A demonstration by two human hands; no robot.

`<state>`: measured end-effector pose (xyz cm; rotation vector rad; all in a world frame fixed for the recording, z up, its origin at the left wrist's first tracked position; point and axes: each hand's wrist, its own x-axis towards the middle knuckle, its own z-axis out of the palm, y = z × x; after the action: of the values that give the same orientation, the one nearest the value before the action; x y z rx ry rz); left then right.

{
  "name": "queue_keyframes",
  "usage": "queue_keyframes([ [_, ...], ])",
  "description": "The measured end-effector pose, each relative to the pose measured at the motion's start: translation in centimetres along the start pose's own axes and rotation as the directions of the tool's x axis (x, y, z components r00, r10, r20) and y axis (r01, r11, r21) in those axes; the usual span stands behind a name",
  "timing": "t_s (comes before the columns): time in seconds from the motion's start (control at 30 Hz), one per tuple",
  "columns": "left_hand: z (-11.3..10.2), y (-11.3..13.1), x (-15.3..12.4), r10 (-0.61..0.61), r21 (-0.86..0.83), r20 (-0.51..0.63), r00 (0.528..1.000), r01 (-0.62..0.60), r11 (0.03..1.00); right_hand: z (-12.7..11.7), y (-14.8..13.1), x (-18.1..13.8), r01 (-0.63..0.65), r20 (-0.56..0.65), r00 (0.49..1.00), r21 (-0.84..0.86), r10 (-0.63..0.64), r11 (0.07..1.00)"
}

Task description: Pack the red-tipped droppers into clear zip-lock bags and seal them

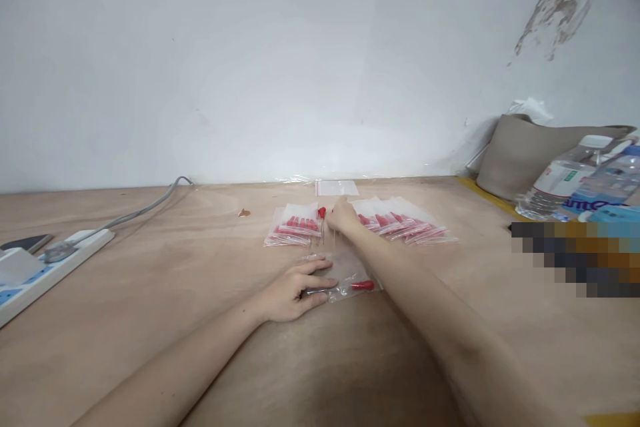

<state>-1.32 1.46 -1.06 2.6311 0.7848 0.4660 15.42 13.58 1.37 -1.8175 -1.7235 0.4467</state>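
Note:
My left hand lies on a clear plastic bag, fingers apart and pressing its left side on the wooden table. A red rubber bulb, like that of a dropper, shows at the bag's right end. Farther back, my right hand has its fingers curled together beside a red-bulbed dropper with a thin clear stem. Another thin stem shows below this hand; what the fingers hold is hidden. Bagged red-bulbed droppers lie in overlapping rows, a left pile and a right pile, on either side.
A flat white packet lies by the wall. At left are a power strip with a grey cable and a dark phone. A grey-brown bag and plastic bottles stand at right. A small brown scrap lies behind my left hand.

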Motion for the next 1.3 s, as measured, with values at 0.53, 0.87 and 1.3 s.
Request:
queue_keyframes([
  [0.53, -0.2, 0.3, 0.1, 0.006, 0.0, -0.024, 1.0, -0.006, 1.0, -6.1, 11.4, -8.3, -0.006, -0.122, 0.974, 0.829, 0.191, 0.559],
  [0.87, -0.3, 0.5, 0.0, -0.038, -0.005, -0.03, 0.999, 0.037, 0.999, -6.7, 10.4, -11.0, -0.294, 0.399, 0.917, 0.712, -0.022, 0.638],
  [1.3, -0.3, 0.5, 0.1, -0.02, 0.007, -0.033, 0.999, 0.02, 1.0, -5.8, 9.4, -11.4, 0.103, 0.389, 0.819, 0.623, -0.421, 0.776],
])
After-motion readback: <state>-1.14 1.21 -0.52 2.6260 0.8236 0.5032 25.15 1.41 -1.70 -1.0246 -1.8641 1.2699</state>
